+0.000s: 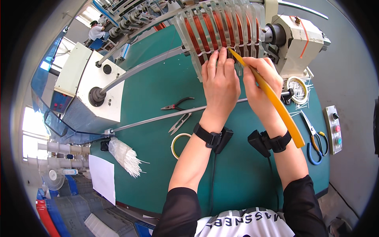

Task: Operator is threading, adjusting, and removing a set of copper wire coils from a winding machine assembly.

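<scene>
A winding former (221, 29) of clear plates, carrying several copper wire coils (211, 29), is mounted on the winding machine's shaft at the top. White ties or strips cross the coils along their near side. My left hand (221, 81) lies with outstretched fingers against the near side of the coils, fingertips at one white strip. In my right hand (262, 77) is a long, flat yellow stick (276, 104). Its narrow tip touches the former just right of my left fingertips, and its wide end slants back over my right wrist.
On the green table (158, 154) lie pliers (177, 104), thread snips (180, 123), a tape roll (174, 147), a bag of white ties (124, 156) and scissors (314, 136). A metal rod (158, 118) crosses the table. A button box (334, 129) is at right. Far back, a person (96, 31) sits.
</scene>
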### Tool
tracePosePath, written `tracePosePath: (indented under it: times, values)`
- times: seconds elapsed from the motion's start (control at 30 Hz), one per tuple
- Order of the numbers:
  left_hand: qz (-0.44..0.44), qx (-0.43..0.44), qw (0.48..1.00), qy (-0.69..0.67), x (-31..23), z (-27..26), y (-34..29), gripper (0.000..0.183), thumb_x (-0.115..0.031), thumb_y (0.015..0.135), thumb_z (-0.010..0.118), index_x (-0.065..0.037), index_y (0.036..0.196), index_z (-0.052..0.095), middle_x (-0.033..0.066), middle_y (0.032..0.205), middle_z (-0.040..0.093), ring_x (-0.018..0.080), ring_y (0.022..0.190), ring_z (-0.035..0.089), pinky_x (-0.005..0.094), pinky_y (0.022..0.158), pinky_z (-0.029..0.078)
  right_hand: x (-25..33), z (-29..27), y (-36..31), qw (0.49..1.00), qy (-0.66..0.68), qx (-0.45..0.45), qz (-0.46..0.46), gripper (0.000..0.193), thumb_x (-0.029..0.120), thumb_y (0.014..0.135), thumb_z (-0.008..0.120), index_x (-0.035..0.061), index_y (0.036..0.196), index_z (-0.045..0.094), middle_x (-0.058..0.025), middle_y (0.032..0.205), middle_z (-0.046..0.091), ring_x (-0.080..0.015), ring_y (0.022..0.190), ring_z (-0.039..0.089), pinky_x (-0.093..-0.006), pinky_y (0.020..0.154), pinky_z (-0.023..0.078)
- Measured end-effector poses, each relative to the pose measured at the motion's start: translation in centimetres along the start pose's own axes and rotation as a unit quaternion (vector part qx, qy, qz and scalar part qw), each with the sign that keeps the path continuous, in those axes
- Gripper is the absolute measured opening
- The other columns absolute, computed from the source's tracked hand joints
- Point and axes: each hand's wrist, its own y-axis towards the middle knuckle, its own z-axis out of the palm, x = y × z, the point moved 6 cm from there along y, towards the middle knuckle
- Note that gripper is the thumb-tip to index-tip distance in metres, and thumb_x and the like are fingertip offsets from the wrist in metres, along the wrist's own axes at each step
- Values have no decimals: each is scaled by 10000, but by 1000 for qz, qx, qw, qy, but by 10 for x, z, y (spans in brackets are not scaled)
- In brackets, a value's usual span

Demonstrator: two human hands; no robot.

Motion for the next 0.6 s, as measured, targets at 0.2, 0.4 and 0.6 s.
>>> tracePosePath:
  times: [0.2, 0.4, 0.6]
  values:
    - [-6, -5, 1000, -24, -3, 0, 2, 292, -59, 776, 604, -22, 1052, 516, 156, 1263, 527, 323, 1204, 454, 460, 991, 344, 0, 3, 4, 997, -50, -2, -62, 139, -51, 740, 600, -2, 870, 610, -112, 739, 601, -274, 705, 558, -335, 638, 473]
    - [-37, 12, 997, -67, -16, -2, 5, 341, -94, 741, 633, -29, 1054, 516, 147, 1253, 542, 341, 1094, 484, 451, 902, 377, 0, -25, -8, 999, -14, -17, 26, 128, -56, 756, 587, -8, 872, 611, -119, 752, 591, -260, 728, 564, -324, 662, 471]
    - [-146, 56, 980, -119, -19, 4, 9, 480, -112, 701, 658, 15, 1127, 476, 243, 1292, 478, 367, 1041, 486, 460, 883, 397, -7, -87, -50, 989, 23, 84, 120, 143, -67, 817, 465, -25, 891, 581, -81, 776, 546, -158, 711, 540, -255, 652, 433]
